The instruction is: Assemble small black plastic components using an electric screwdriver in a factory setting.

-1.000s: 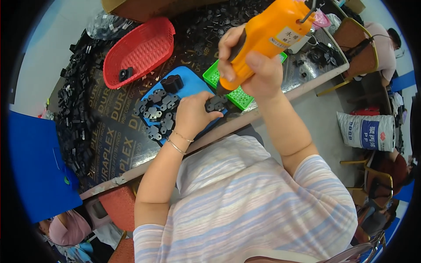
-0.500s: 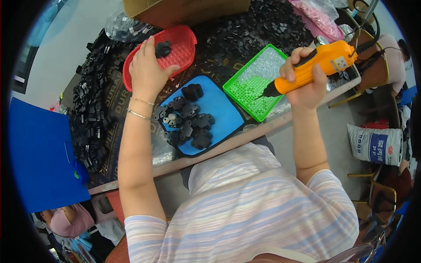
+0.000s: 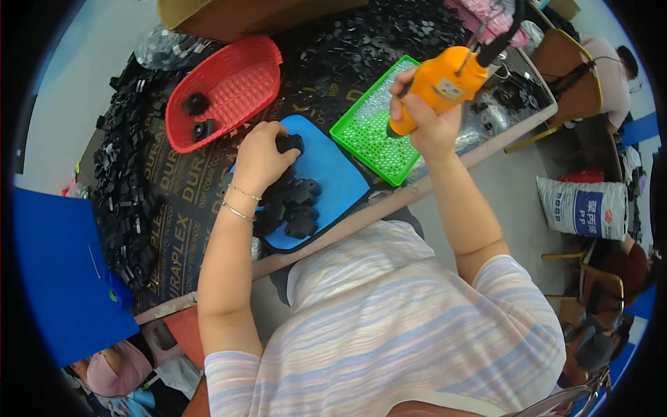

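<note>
My left hand is curled around a black plastic part at the far side of the blue mat. Nearer to me on the mat lie several more black plastic parts, some hidden under the hand. In my right hand is an orange electric screwdriver, its tip pointing down over the green perforated tray. Small silvery screws fill the far part of that tray. Beyond my left hand stands a red woven basket with two black parts in it.
Heaps of small black pieces cover the table's left side and its back. A cardboard box stands at the far edge. The screwdriver's cable runs up and away. Another person sits at the far right.
My left hand has moved from the red basket back to the parts on the blue mat, leaving two black parts visible in the basket. The screwdriver has swung more upright over the green tray.
</note>
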`<state>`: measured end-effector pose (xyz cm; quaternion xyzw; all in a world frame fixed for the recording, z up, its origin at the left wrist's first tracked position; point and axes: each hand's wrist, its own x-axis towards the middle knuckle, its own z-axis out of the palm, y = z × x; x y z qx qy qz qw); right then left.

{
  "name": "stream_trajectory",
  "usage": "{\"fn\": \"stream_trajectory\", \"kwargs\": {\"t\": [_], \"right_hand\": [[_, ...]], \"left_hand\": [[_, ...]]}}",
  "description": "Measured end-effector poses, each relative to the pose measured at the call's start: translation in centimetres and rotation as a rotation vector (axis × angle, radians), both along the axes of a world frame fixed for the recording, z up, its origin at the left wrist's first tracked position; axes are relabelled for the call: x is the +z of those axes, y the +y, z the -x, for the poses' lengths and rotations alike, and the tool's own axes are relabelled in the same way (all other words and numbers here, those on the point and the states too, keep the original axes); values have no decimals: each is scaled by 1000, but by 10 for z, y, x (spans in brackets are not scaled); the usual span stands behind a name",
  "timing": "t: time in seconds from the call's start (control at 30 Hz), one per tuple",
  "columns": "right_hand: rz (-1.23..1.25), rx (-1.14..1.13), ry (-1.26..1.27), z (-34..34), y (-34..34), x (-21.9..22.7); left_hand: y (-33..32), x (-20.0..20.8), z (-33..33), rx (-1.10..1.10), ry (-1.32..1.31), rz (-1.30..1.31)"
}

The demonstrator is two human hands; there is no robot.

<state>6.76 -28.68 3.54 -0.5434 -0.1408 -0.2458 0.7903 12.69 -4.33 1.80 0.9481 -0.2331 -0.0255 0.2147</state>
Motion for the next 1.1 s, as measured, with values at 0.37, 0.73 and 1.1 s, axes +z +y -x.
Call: {"fn": "stream_trajectory", "kwargs": {"t": [0.37, 0.73, 1.1], "right_hand": [[76, -52, -16, -3, 2, -6], [98, -46, -12, -5, 6, -6], [119, -105, 27, -4, 11, -5]], "left_hand": [[-46, 3, 56, -257, 92, 132], [-32, -10, 67, -216, -11, 91], [-34, -19, 68, -221, -31, 191]]}}
